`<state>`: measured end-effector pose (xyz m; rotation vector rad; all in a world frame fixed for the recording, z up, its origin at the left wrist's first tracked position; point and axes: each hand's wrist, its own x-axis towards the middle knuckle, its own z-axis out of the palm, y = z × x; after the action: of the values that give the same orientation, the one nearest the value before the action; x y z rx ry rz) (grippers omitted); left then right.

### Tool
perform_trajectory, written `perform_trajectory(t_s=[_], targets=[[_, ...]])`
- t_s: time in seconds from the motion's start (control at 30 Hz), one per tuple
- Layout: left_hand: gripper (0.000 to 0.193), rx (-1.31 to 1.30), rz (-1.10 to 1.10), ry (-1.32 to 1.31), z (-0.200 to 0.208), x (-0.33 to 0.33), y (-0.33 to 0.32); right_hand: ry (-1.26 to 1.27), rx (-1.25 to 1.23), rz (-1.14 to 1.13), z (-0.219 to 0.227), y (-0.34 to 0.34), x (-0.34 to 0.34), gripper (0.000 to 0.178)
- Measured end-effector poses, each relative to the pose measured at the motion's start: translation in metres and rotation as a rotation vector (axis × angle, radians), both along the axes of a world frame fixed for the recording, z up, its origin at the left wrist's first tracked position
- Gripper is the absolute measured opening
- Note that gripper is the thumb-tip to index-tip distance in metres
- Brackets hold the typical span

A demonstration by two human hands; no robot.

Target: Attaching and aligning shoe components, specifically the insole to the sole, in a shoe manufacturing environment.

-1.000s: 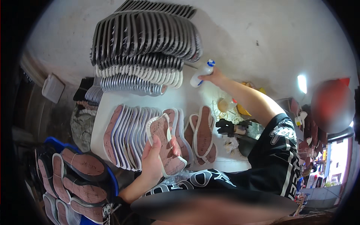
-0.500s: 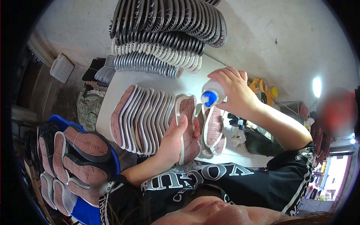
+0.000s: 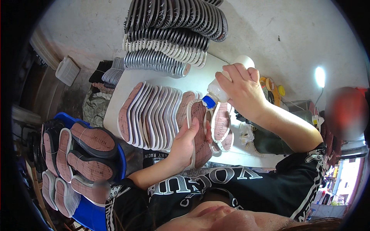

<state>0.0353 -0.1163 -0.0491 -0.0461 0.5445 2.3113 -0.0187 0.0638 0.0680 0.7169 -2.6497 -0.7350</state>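
Observation:
My left hand (image 3: 184, 143) grips a shoe sole (image 3: 200, 150) by its middle, thumb on the pinkish-brown top and fingers at the far edge. The sole has a pale raised rim and stands tilted before me. Wrapped round a white squeeze bottle (image 3: 218, 91), my right hand (image 3: 246, 91) holds it tipped downward. Its blue cap (image 3: 209, 102) is at the upper end of the sole's rim, seemingly touching it. A close row of white-edged soles (image 3: 152, 117) stands on edge to the left. More soles (image 3: 221, 125) lie just right of the held one.
Stacked dark and grey soles (image 3: 173, 23) rise at the back of the white table (image 3: 115, 109). A blue tub (image 3: 92, 215) of soles stands at lower left, with a white jug (image 3: 67, 71) on the floor beyond. Yellow containers (image 3: 271, 90) and a lamp (image 3: 320, 77) are at right.
The bottle has turned more upright, with its blue cap brought down to the left onto the held sole's upper end. The sole stays in my left hand. The whole view has shifted slightly.

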Motion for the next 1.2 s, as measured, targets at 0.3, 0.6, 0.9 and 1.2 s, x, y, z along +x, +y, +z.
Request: perform_trajectory(t_s=[0.3, 0.6, 0.9, 1.2], targets=[[0.035, 0.03, 0.004, -0.013, -0.003, -0.003, 0.0, 0.063, 0.067, 0.035, -0.001, 0.0, -0.003, 0.035], [0.036, 0.088, -0.021, -0.023, -0.004, -0.01, 0.0, 0.026, 0.022, 0.021, -0.008, 0.005, -0.008, 0.038], [0.038, 0.103, -0.038, -0.037, -0.006, -0.014, 0.002, -0.499, -0.491, -0.153, -0.009, 0.023, -0.02, 0.06], [0.039, 0.163, -0.043, -0.039, -0.021, -0.024, 0.004, -0.703, -0.76, -0.511, -0.038, 0.08, -0.073, 0.067]])
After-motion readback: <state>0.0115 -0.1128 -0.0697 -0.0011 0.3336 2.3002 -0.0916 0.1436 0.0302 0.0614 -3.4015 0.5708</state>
